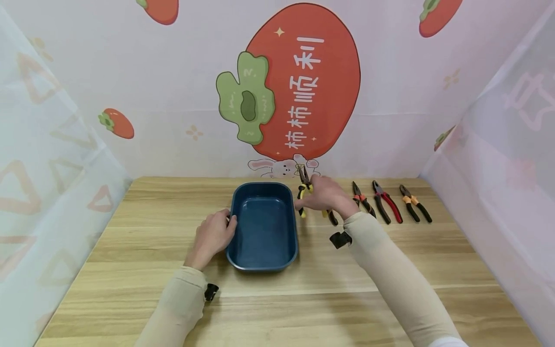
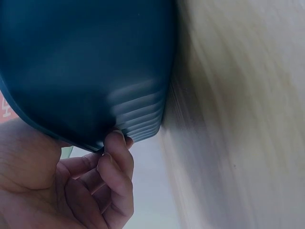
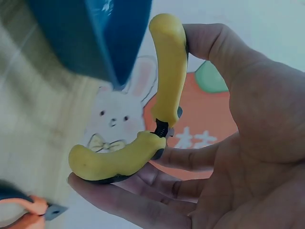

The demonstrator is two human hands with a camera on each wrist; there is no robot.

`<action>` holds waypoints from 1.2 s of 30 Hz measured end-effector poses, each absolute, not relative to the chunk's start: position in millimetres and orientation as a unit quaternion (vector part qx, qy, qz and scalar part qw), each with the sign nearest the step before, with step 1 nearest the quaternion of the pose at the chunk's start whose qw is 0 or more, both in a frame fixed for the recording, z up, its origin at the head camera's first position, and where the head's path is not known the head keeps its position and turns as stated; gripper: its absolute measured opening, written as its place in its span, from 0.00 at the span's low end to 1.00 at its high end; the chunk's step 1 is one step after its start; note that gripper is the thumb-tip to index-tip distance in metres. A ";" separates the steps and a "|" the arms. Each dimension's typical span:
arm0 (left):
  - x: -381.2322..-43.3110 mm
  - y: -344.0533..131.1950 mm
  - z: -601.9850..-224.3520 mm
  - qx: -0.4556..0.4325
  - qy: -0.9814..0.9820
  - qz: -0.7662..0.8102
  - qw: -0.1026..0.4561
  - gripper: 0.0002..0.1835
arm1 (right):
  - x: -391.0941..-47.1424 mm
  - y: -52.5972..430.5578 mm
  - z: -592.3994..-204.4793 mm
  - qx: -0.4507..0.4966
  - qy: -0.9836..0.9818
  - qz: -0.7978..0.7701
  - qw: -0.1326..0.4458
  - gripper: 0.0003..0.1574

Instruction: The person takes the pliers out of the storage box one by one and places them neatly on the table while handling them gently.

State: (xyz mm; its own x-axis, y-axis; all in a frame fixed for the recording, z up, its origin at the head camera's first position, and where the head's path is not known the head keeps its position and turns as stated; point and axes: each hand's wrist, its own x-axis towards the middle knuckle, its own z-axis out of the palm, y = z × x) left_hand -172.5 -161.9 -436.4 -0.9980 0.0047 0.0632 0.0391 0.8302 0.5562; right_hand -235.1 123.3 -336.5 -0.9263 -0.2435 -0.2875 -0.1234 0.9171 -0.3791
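My left hand grips the left rim of a deep blue plastic bin. In the left wrist view, its fingertips pinch the bin's edge beside the ribbed outer wall. Just past the bin's right side, my right hand holds yellow-and-black long-nose pliers above the table, jaws pointing away from me. The right wrist view shows the yellow handles spread wide, with the thumb against one and the fingers along the other.
To the right, a row of pliers lies on the wooden table: one orange-and-black pair, a red-and-black pair and a light-orange-and-black pair. Another dark handle shows under my right wrist. A printed cloth wall stands behind.
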 end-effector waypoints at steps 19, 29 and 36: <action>-172.3 -162.1 -437.4 -0.004 -0.955 -0.295 0.026 0.14 | -252.5 130.1 -392.6 -0.049 0.964 -0.171 0.198 0.30; -172.1 -161.5 -438.2 0.002 -0.957 -0.290 0.025 0.14 | -257.9 119.6 -409.8 -0.035 0.973 -0.123 0.189 0.30; -172.5 -160.9 -438.7 0.007 -0.957 -0.290 0.023 0.14 | -262.7 116.4 -418.1 -0.027 0.977 -0.106 0.181 0.31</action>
State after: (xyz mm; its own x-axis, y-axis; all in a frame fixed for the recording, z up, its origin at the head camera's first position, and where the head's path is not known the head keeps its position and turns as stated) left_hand -172.5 -160.9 -438.7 -0.9988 -0.0260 0.0409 0.0011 0.8323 0.5544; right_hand -262.7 116.4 -418.1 -0.9329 -0.0904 -0.3485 -0.0139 0.9763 -0.2161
